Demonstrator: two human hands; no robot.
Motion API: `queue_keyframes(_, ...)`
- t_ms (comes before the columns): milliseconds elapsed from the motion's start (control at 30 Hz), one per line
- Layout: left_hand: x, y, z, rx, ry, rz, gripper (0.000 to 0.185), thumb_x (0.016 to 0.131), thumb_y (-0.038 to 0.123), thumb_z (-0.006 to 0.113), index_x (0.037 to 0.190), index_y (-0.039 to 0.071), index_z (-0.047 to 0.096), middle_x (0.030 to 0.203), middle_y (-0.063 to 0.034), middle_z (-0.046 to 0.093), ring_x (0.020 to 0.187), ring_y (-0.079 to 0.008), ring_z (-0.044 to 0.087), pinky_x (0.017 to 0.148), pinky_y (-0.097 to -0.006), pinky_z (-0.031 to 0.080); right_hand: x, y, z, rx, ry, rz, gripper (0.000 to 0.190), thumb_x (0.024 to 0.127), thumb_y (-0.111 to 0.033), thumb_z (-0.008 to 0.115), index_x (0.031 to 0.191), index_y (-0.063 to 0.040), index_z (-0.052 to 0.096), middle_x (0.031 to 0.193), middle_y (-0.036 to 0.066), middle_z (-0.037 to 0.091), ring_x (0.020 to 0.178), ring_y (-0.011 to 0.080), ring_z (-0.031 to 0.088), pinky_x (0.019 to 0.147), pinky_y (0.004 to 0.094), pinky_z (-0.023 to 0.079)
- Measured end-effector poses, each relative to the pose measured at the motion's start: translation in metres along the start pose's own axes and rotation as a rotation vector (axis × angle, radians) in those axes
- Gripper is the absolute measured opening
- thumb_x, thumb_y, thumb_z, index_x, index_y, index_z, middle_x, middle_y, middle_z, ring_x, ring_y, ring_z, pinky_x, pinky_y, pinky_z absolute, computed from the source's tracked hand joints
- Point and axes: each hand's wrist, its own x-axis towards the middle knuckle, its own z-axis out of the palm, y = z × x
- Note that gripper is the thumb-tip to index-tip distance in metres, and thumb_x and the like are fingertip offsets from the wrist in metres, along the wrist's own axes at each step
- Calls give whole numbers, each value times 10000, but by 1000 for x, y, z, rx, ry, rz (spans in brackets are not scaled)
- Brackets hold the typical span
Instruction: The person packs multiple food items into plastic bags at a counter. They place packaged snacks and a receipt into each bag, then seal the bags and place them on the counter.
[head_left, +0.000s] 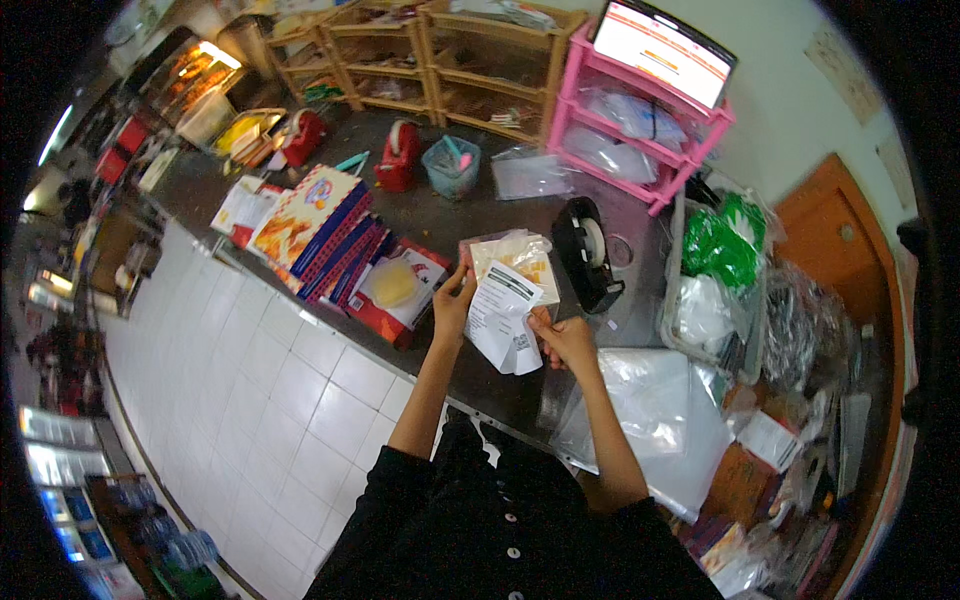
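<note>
A printed paper receipt (501, 319) lies over the front of a plastic-wrapped box (517, 259) on the dark counter (450, 217). With thumb and fingers, my right hand (564, 337) grips the receipt's right edge. My left hand (454, 304) is at the left side of the box and receipt, its fingers against the box edge; whether it also pinches the paper is hard to tell. Close to the right of the box stands a black tape dispenser (583, 255). Left of my left hand, a round yellowish item (394, 283) rests on a red and white box (420, 289).
Printed cardboard boxes (315, 225) are stacked at the left. Red tape dispensers (397, 156) and a plastic cup (451, 169) stand behind. A pink rack (637, 142) holds a screen (664, 56). Clear plastic bags (652, 412) and a bin of bags (675, 307) are at the right.
</note>
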Motion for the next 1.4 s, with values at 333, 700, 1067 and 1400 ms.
queue_keyframes(333, -15, -48, -49, 6, -20, -1, 480, 862, 183, 580, 1256, -30, 408, 1230, -135, 492, 1035, -181, 495, 864, -286, 404, 29, -101, -5, -32, 582, -539, 473, 764, -440, 626, 964, -11, 638, 948, 215, 614, 935, 299, 592, 772, 402, 456)
queue_keyframes(700, -24, 28, -58, -227, -246, 256, 555, 891, 379, 455, 1316, 52, 313, 1335, -131, 378, 1250, -257, 351, 1021, -465, 287, 26, -89, 16, 150, 596, -585, 293, 828, -210, 608, 1052, -28, 556, 937, 94, 598, 850, 185, 588, 747, 274, 466)
queue_keyframes(1067, -42, 80, -10, 295, -536, 426, 562, 858, 465, 485, 1232, 47, 447, 1328, -158, 417, 1274, -272, 347, 1076, -500, 87, -36, -46, 14, 479, 354, -348, 248, 914, -272, 516, 976, -41, 584, 883, 10, 591, 804, 70, 547, 708, 209, 439)
queue_keyframes(1400, -106, 70, 59, 1045, -871, 824, 359, 854, 258, 554, 1143, 46, 542, 1161, -137, 552, 1148, -287, 482, 1052, -482, 230, 81, 76, -99, -186, 769, -349, 434, 832, -443, 555, 856, -19, 647, 828, 150, 646, 742, 295, 613, 682, 374, 480)
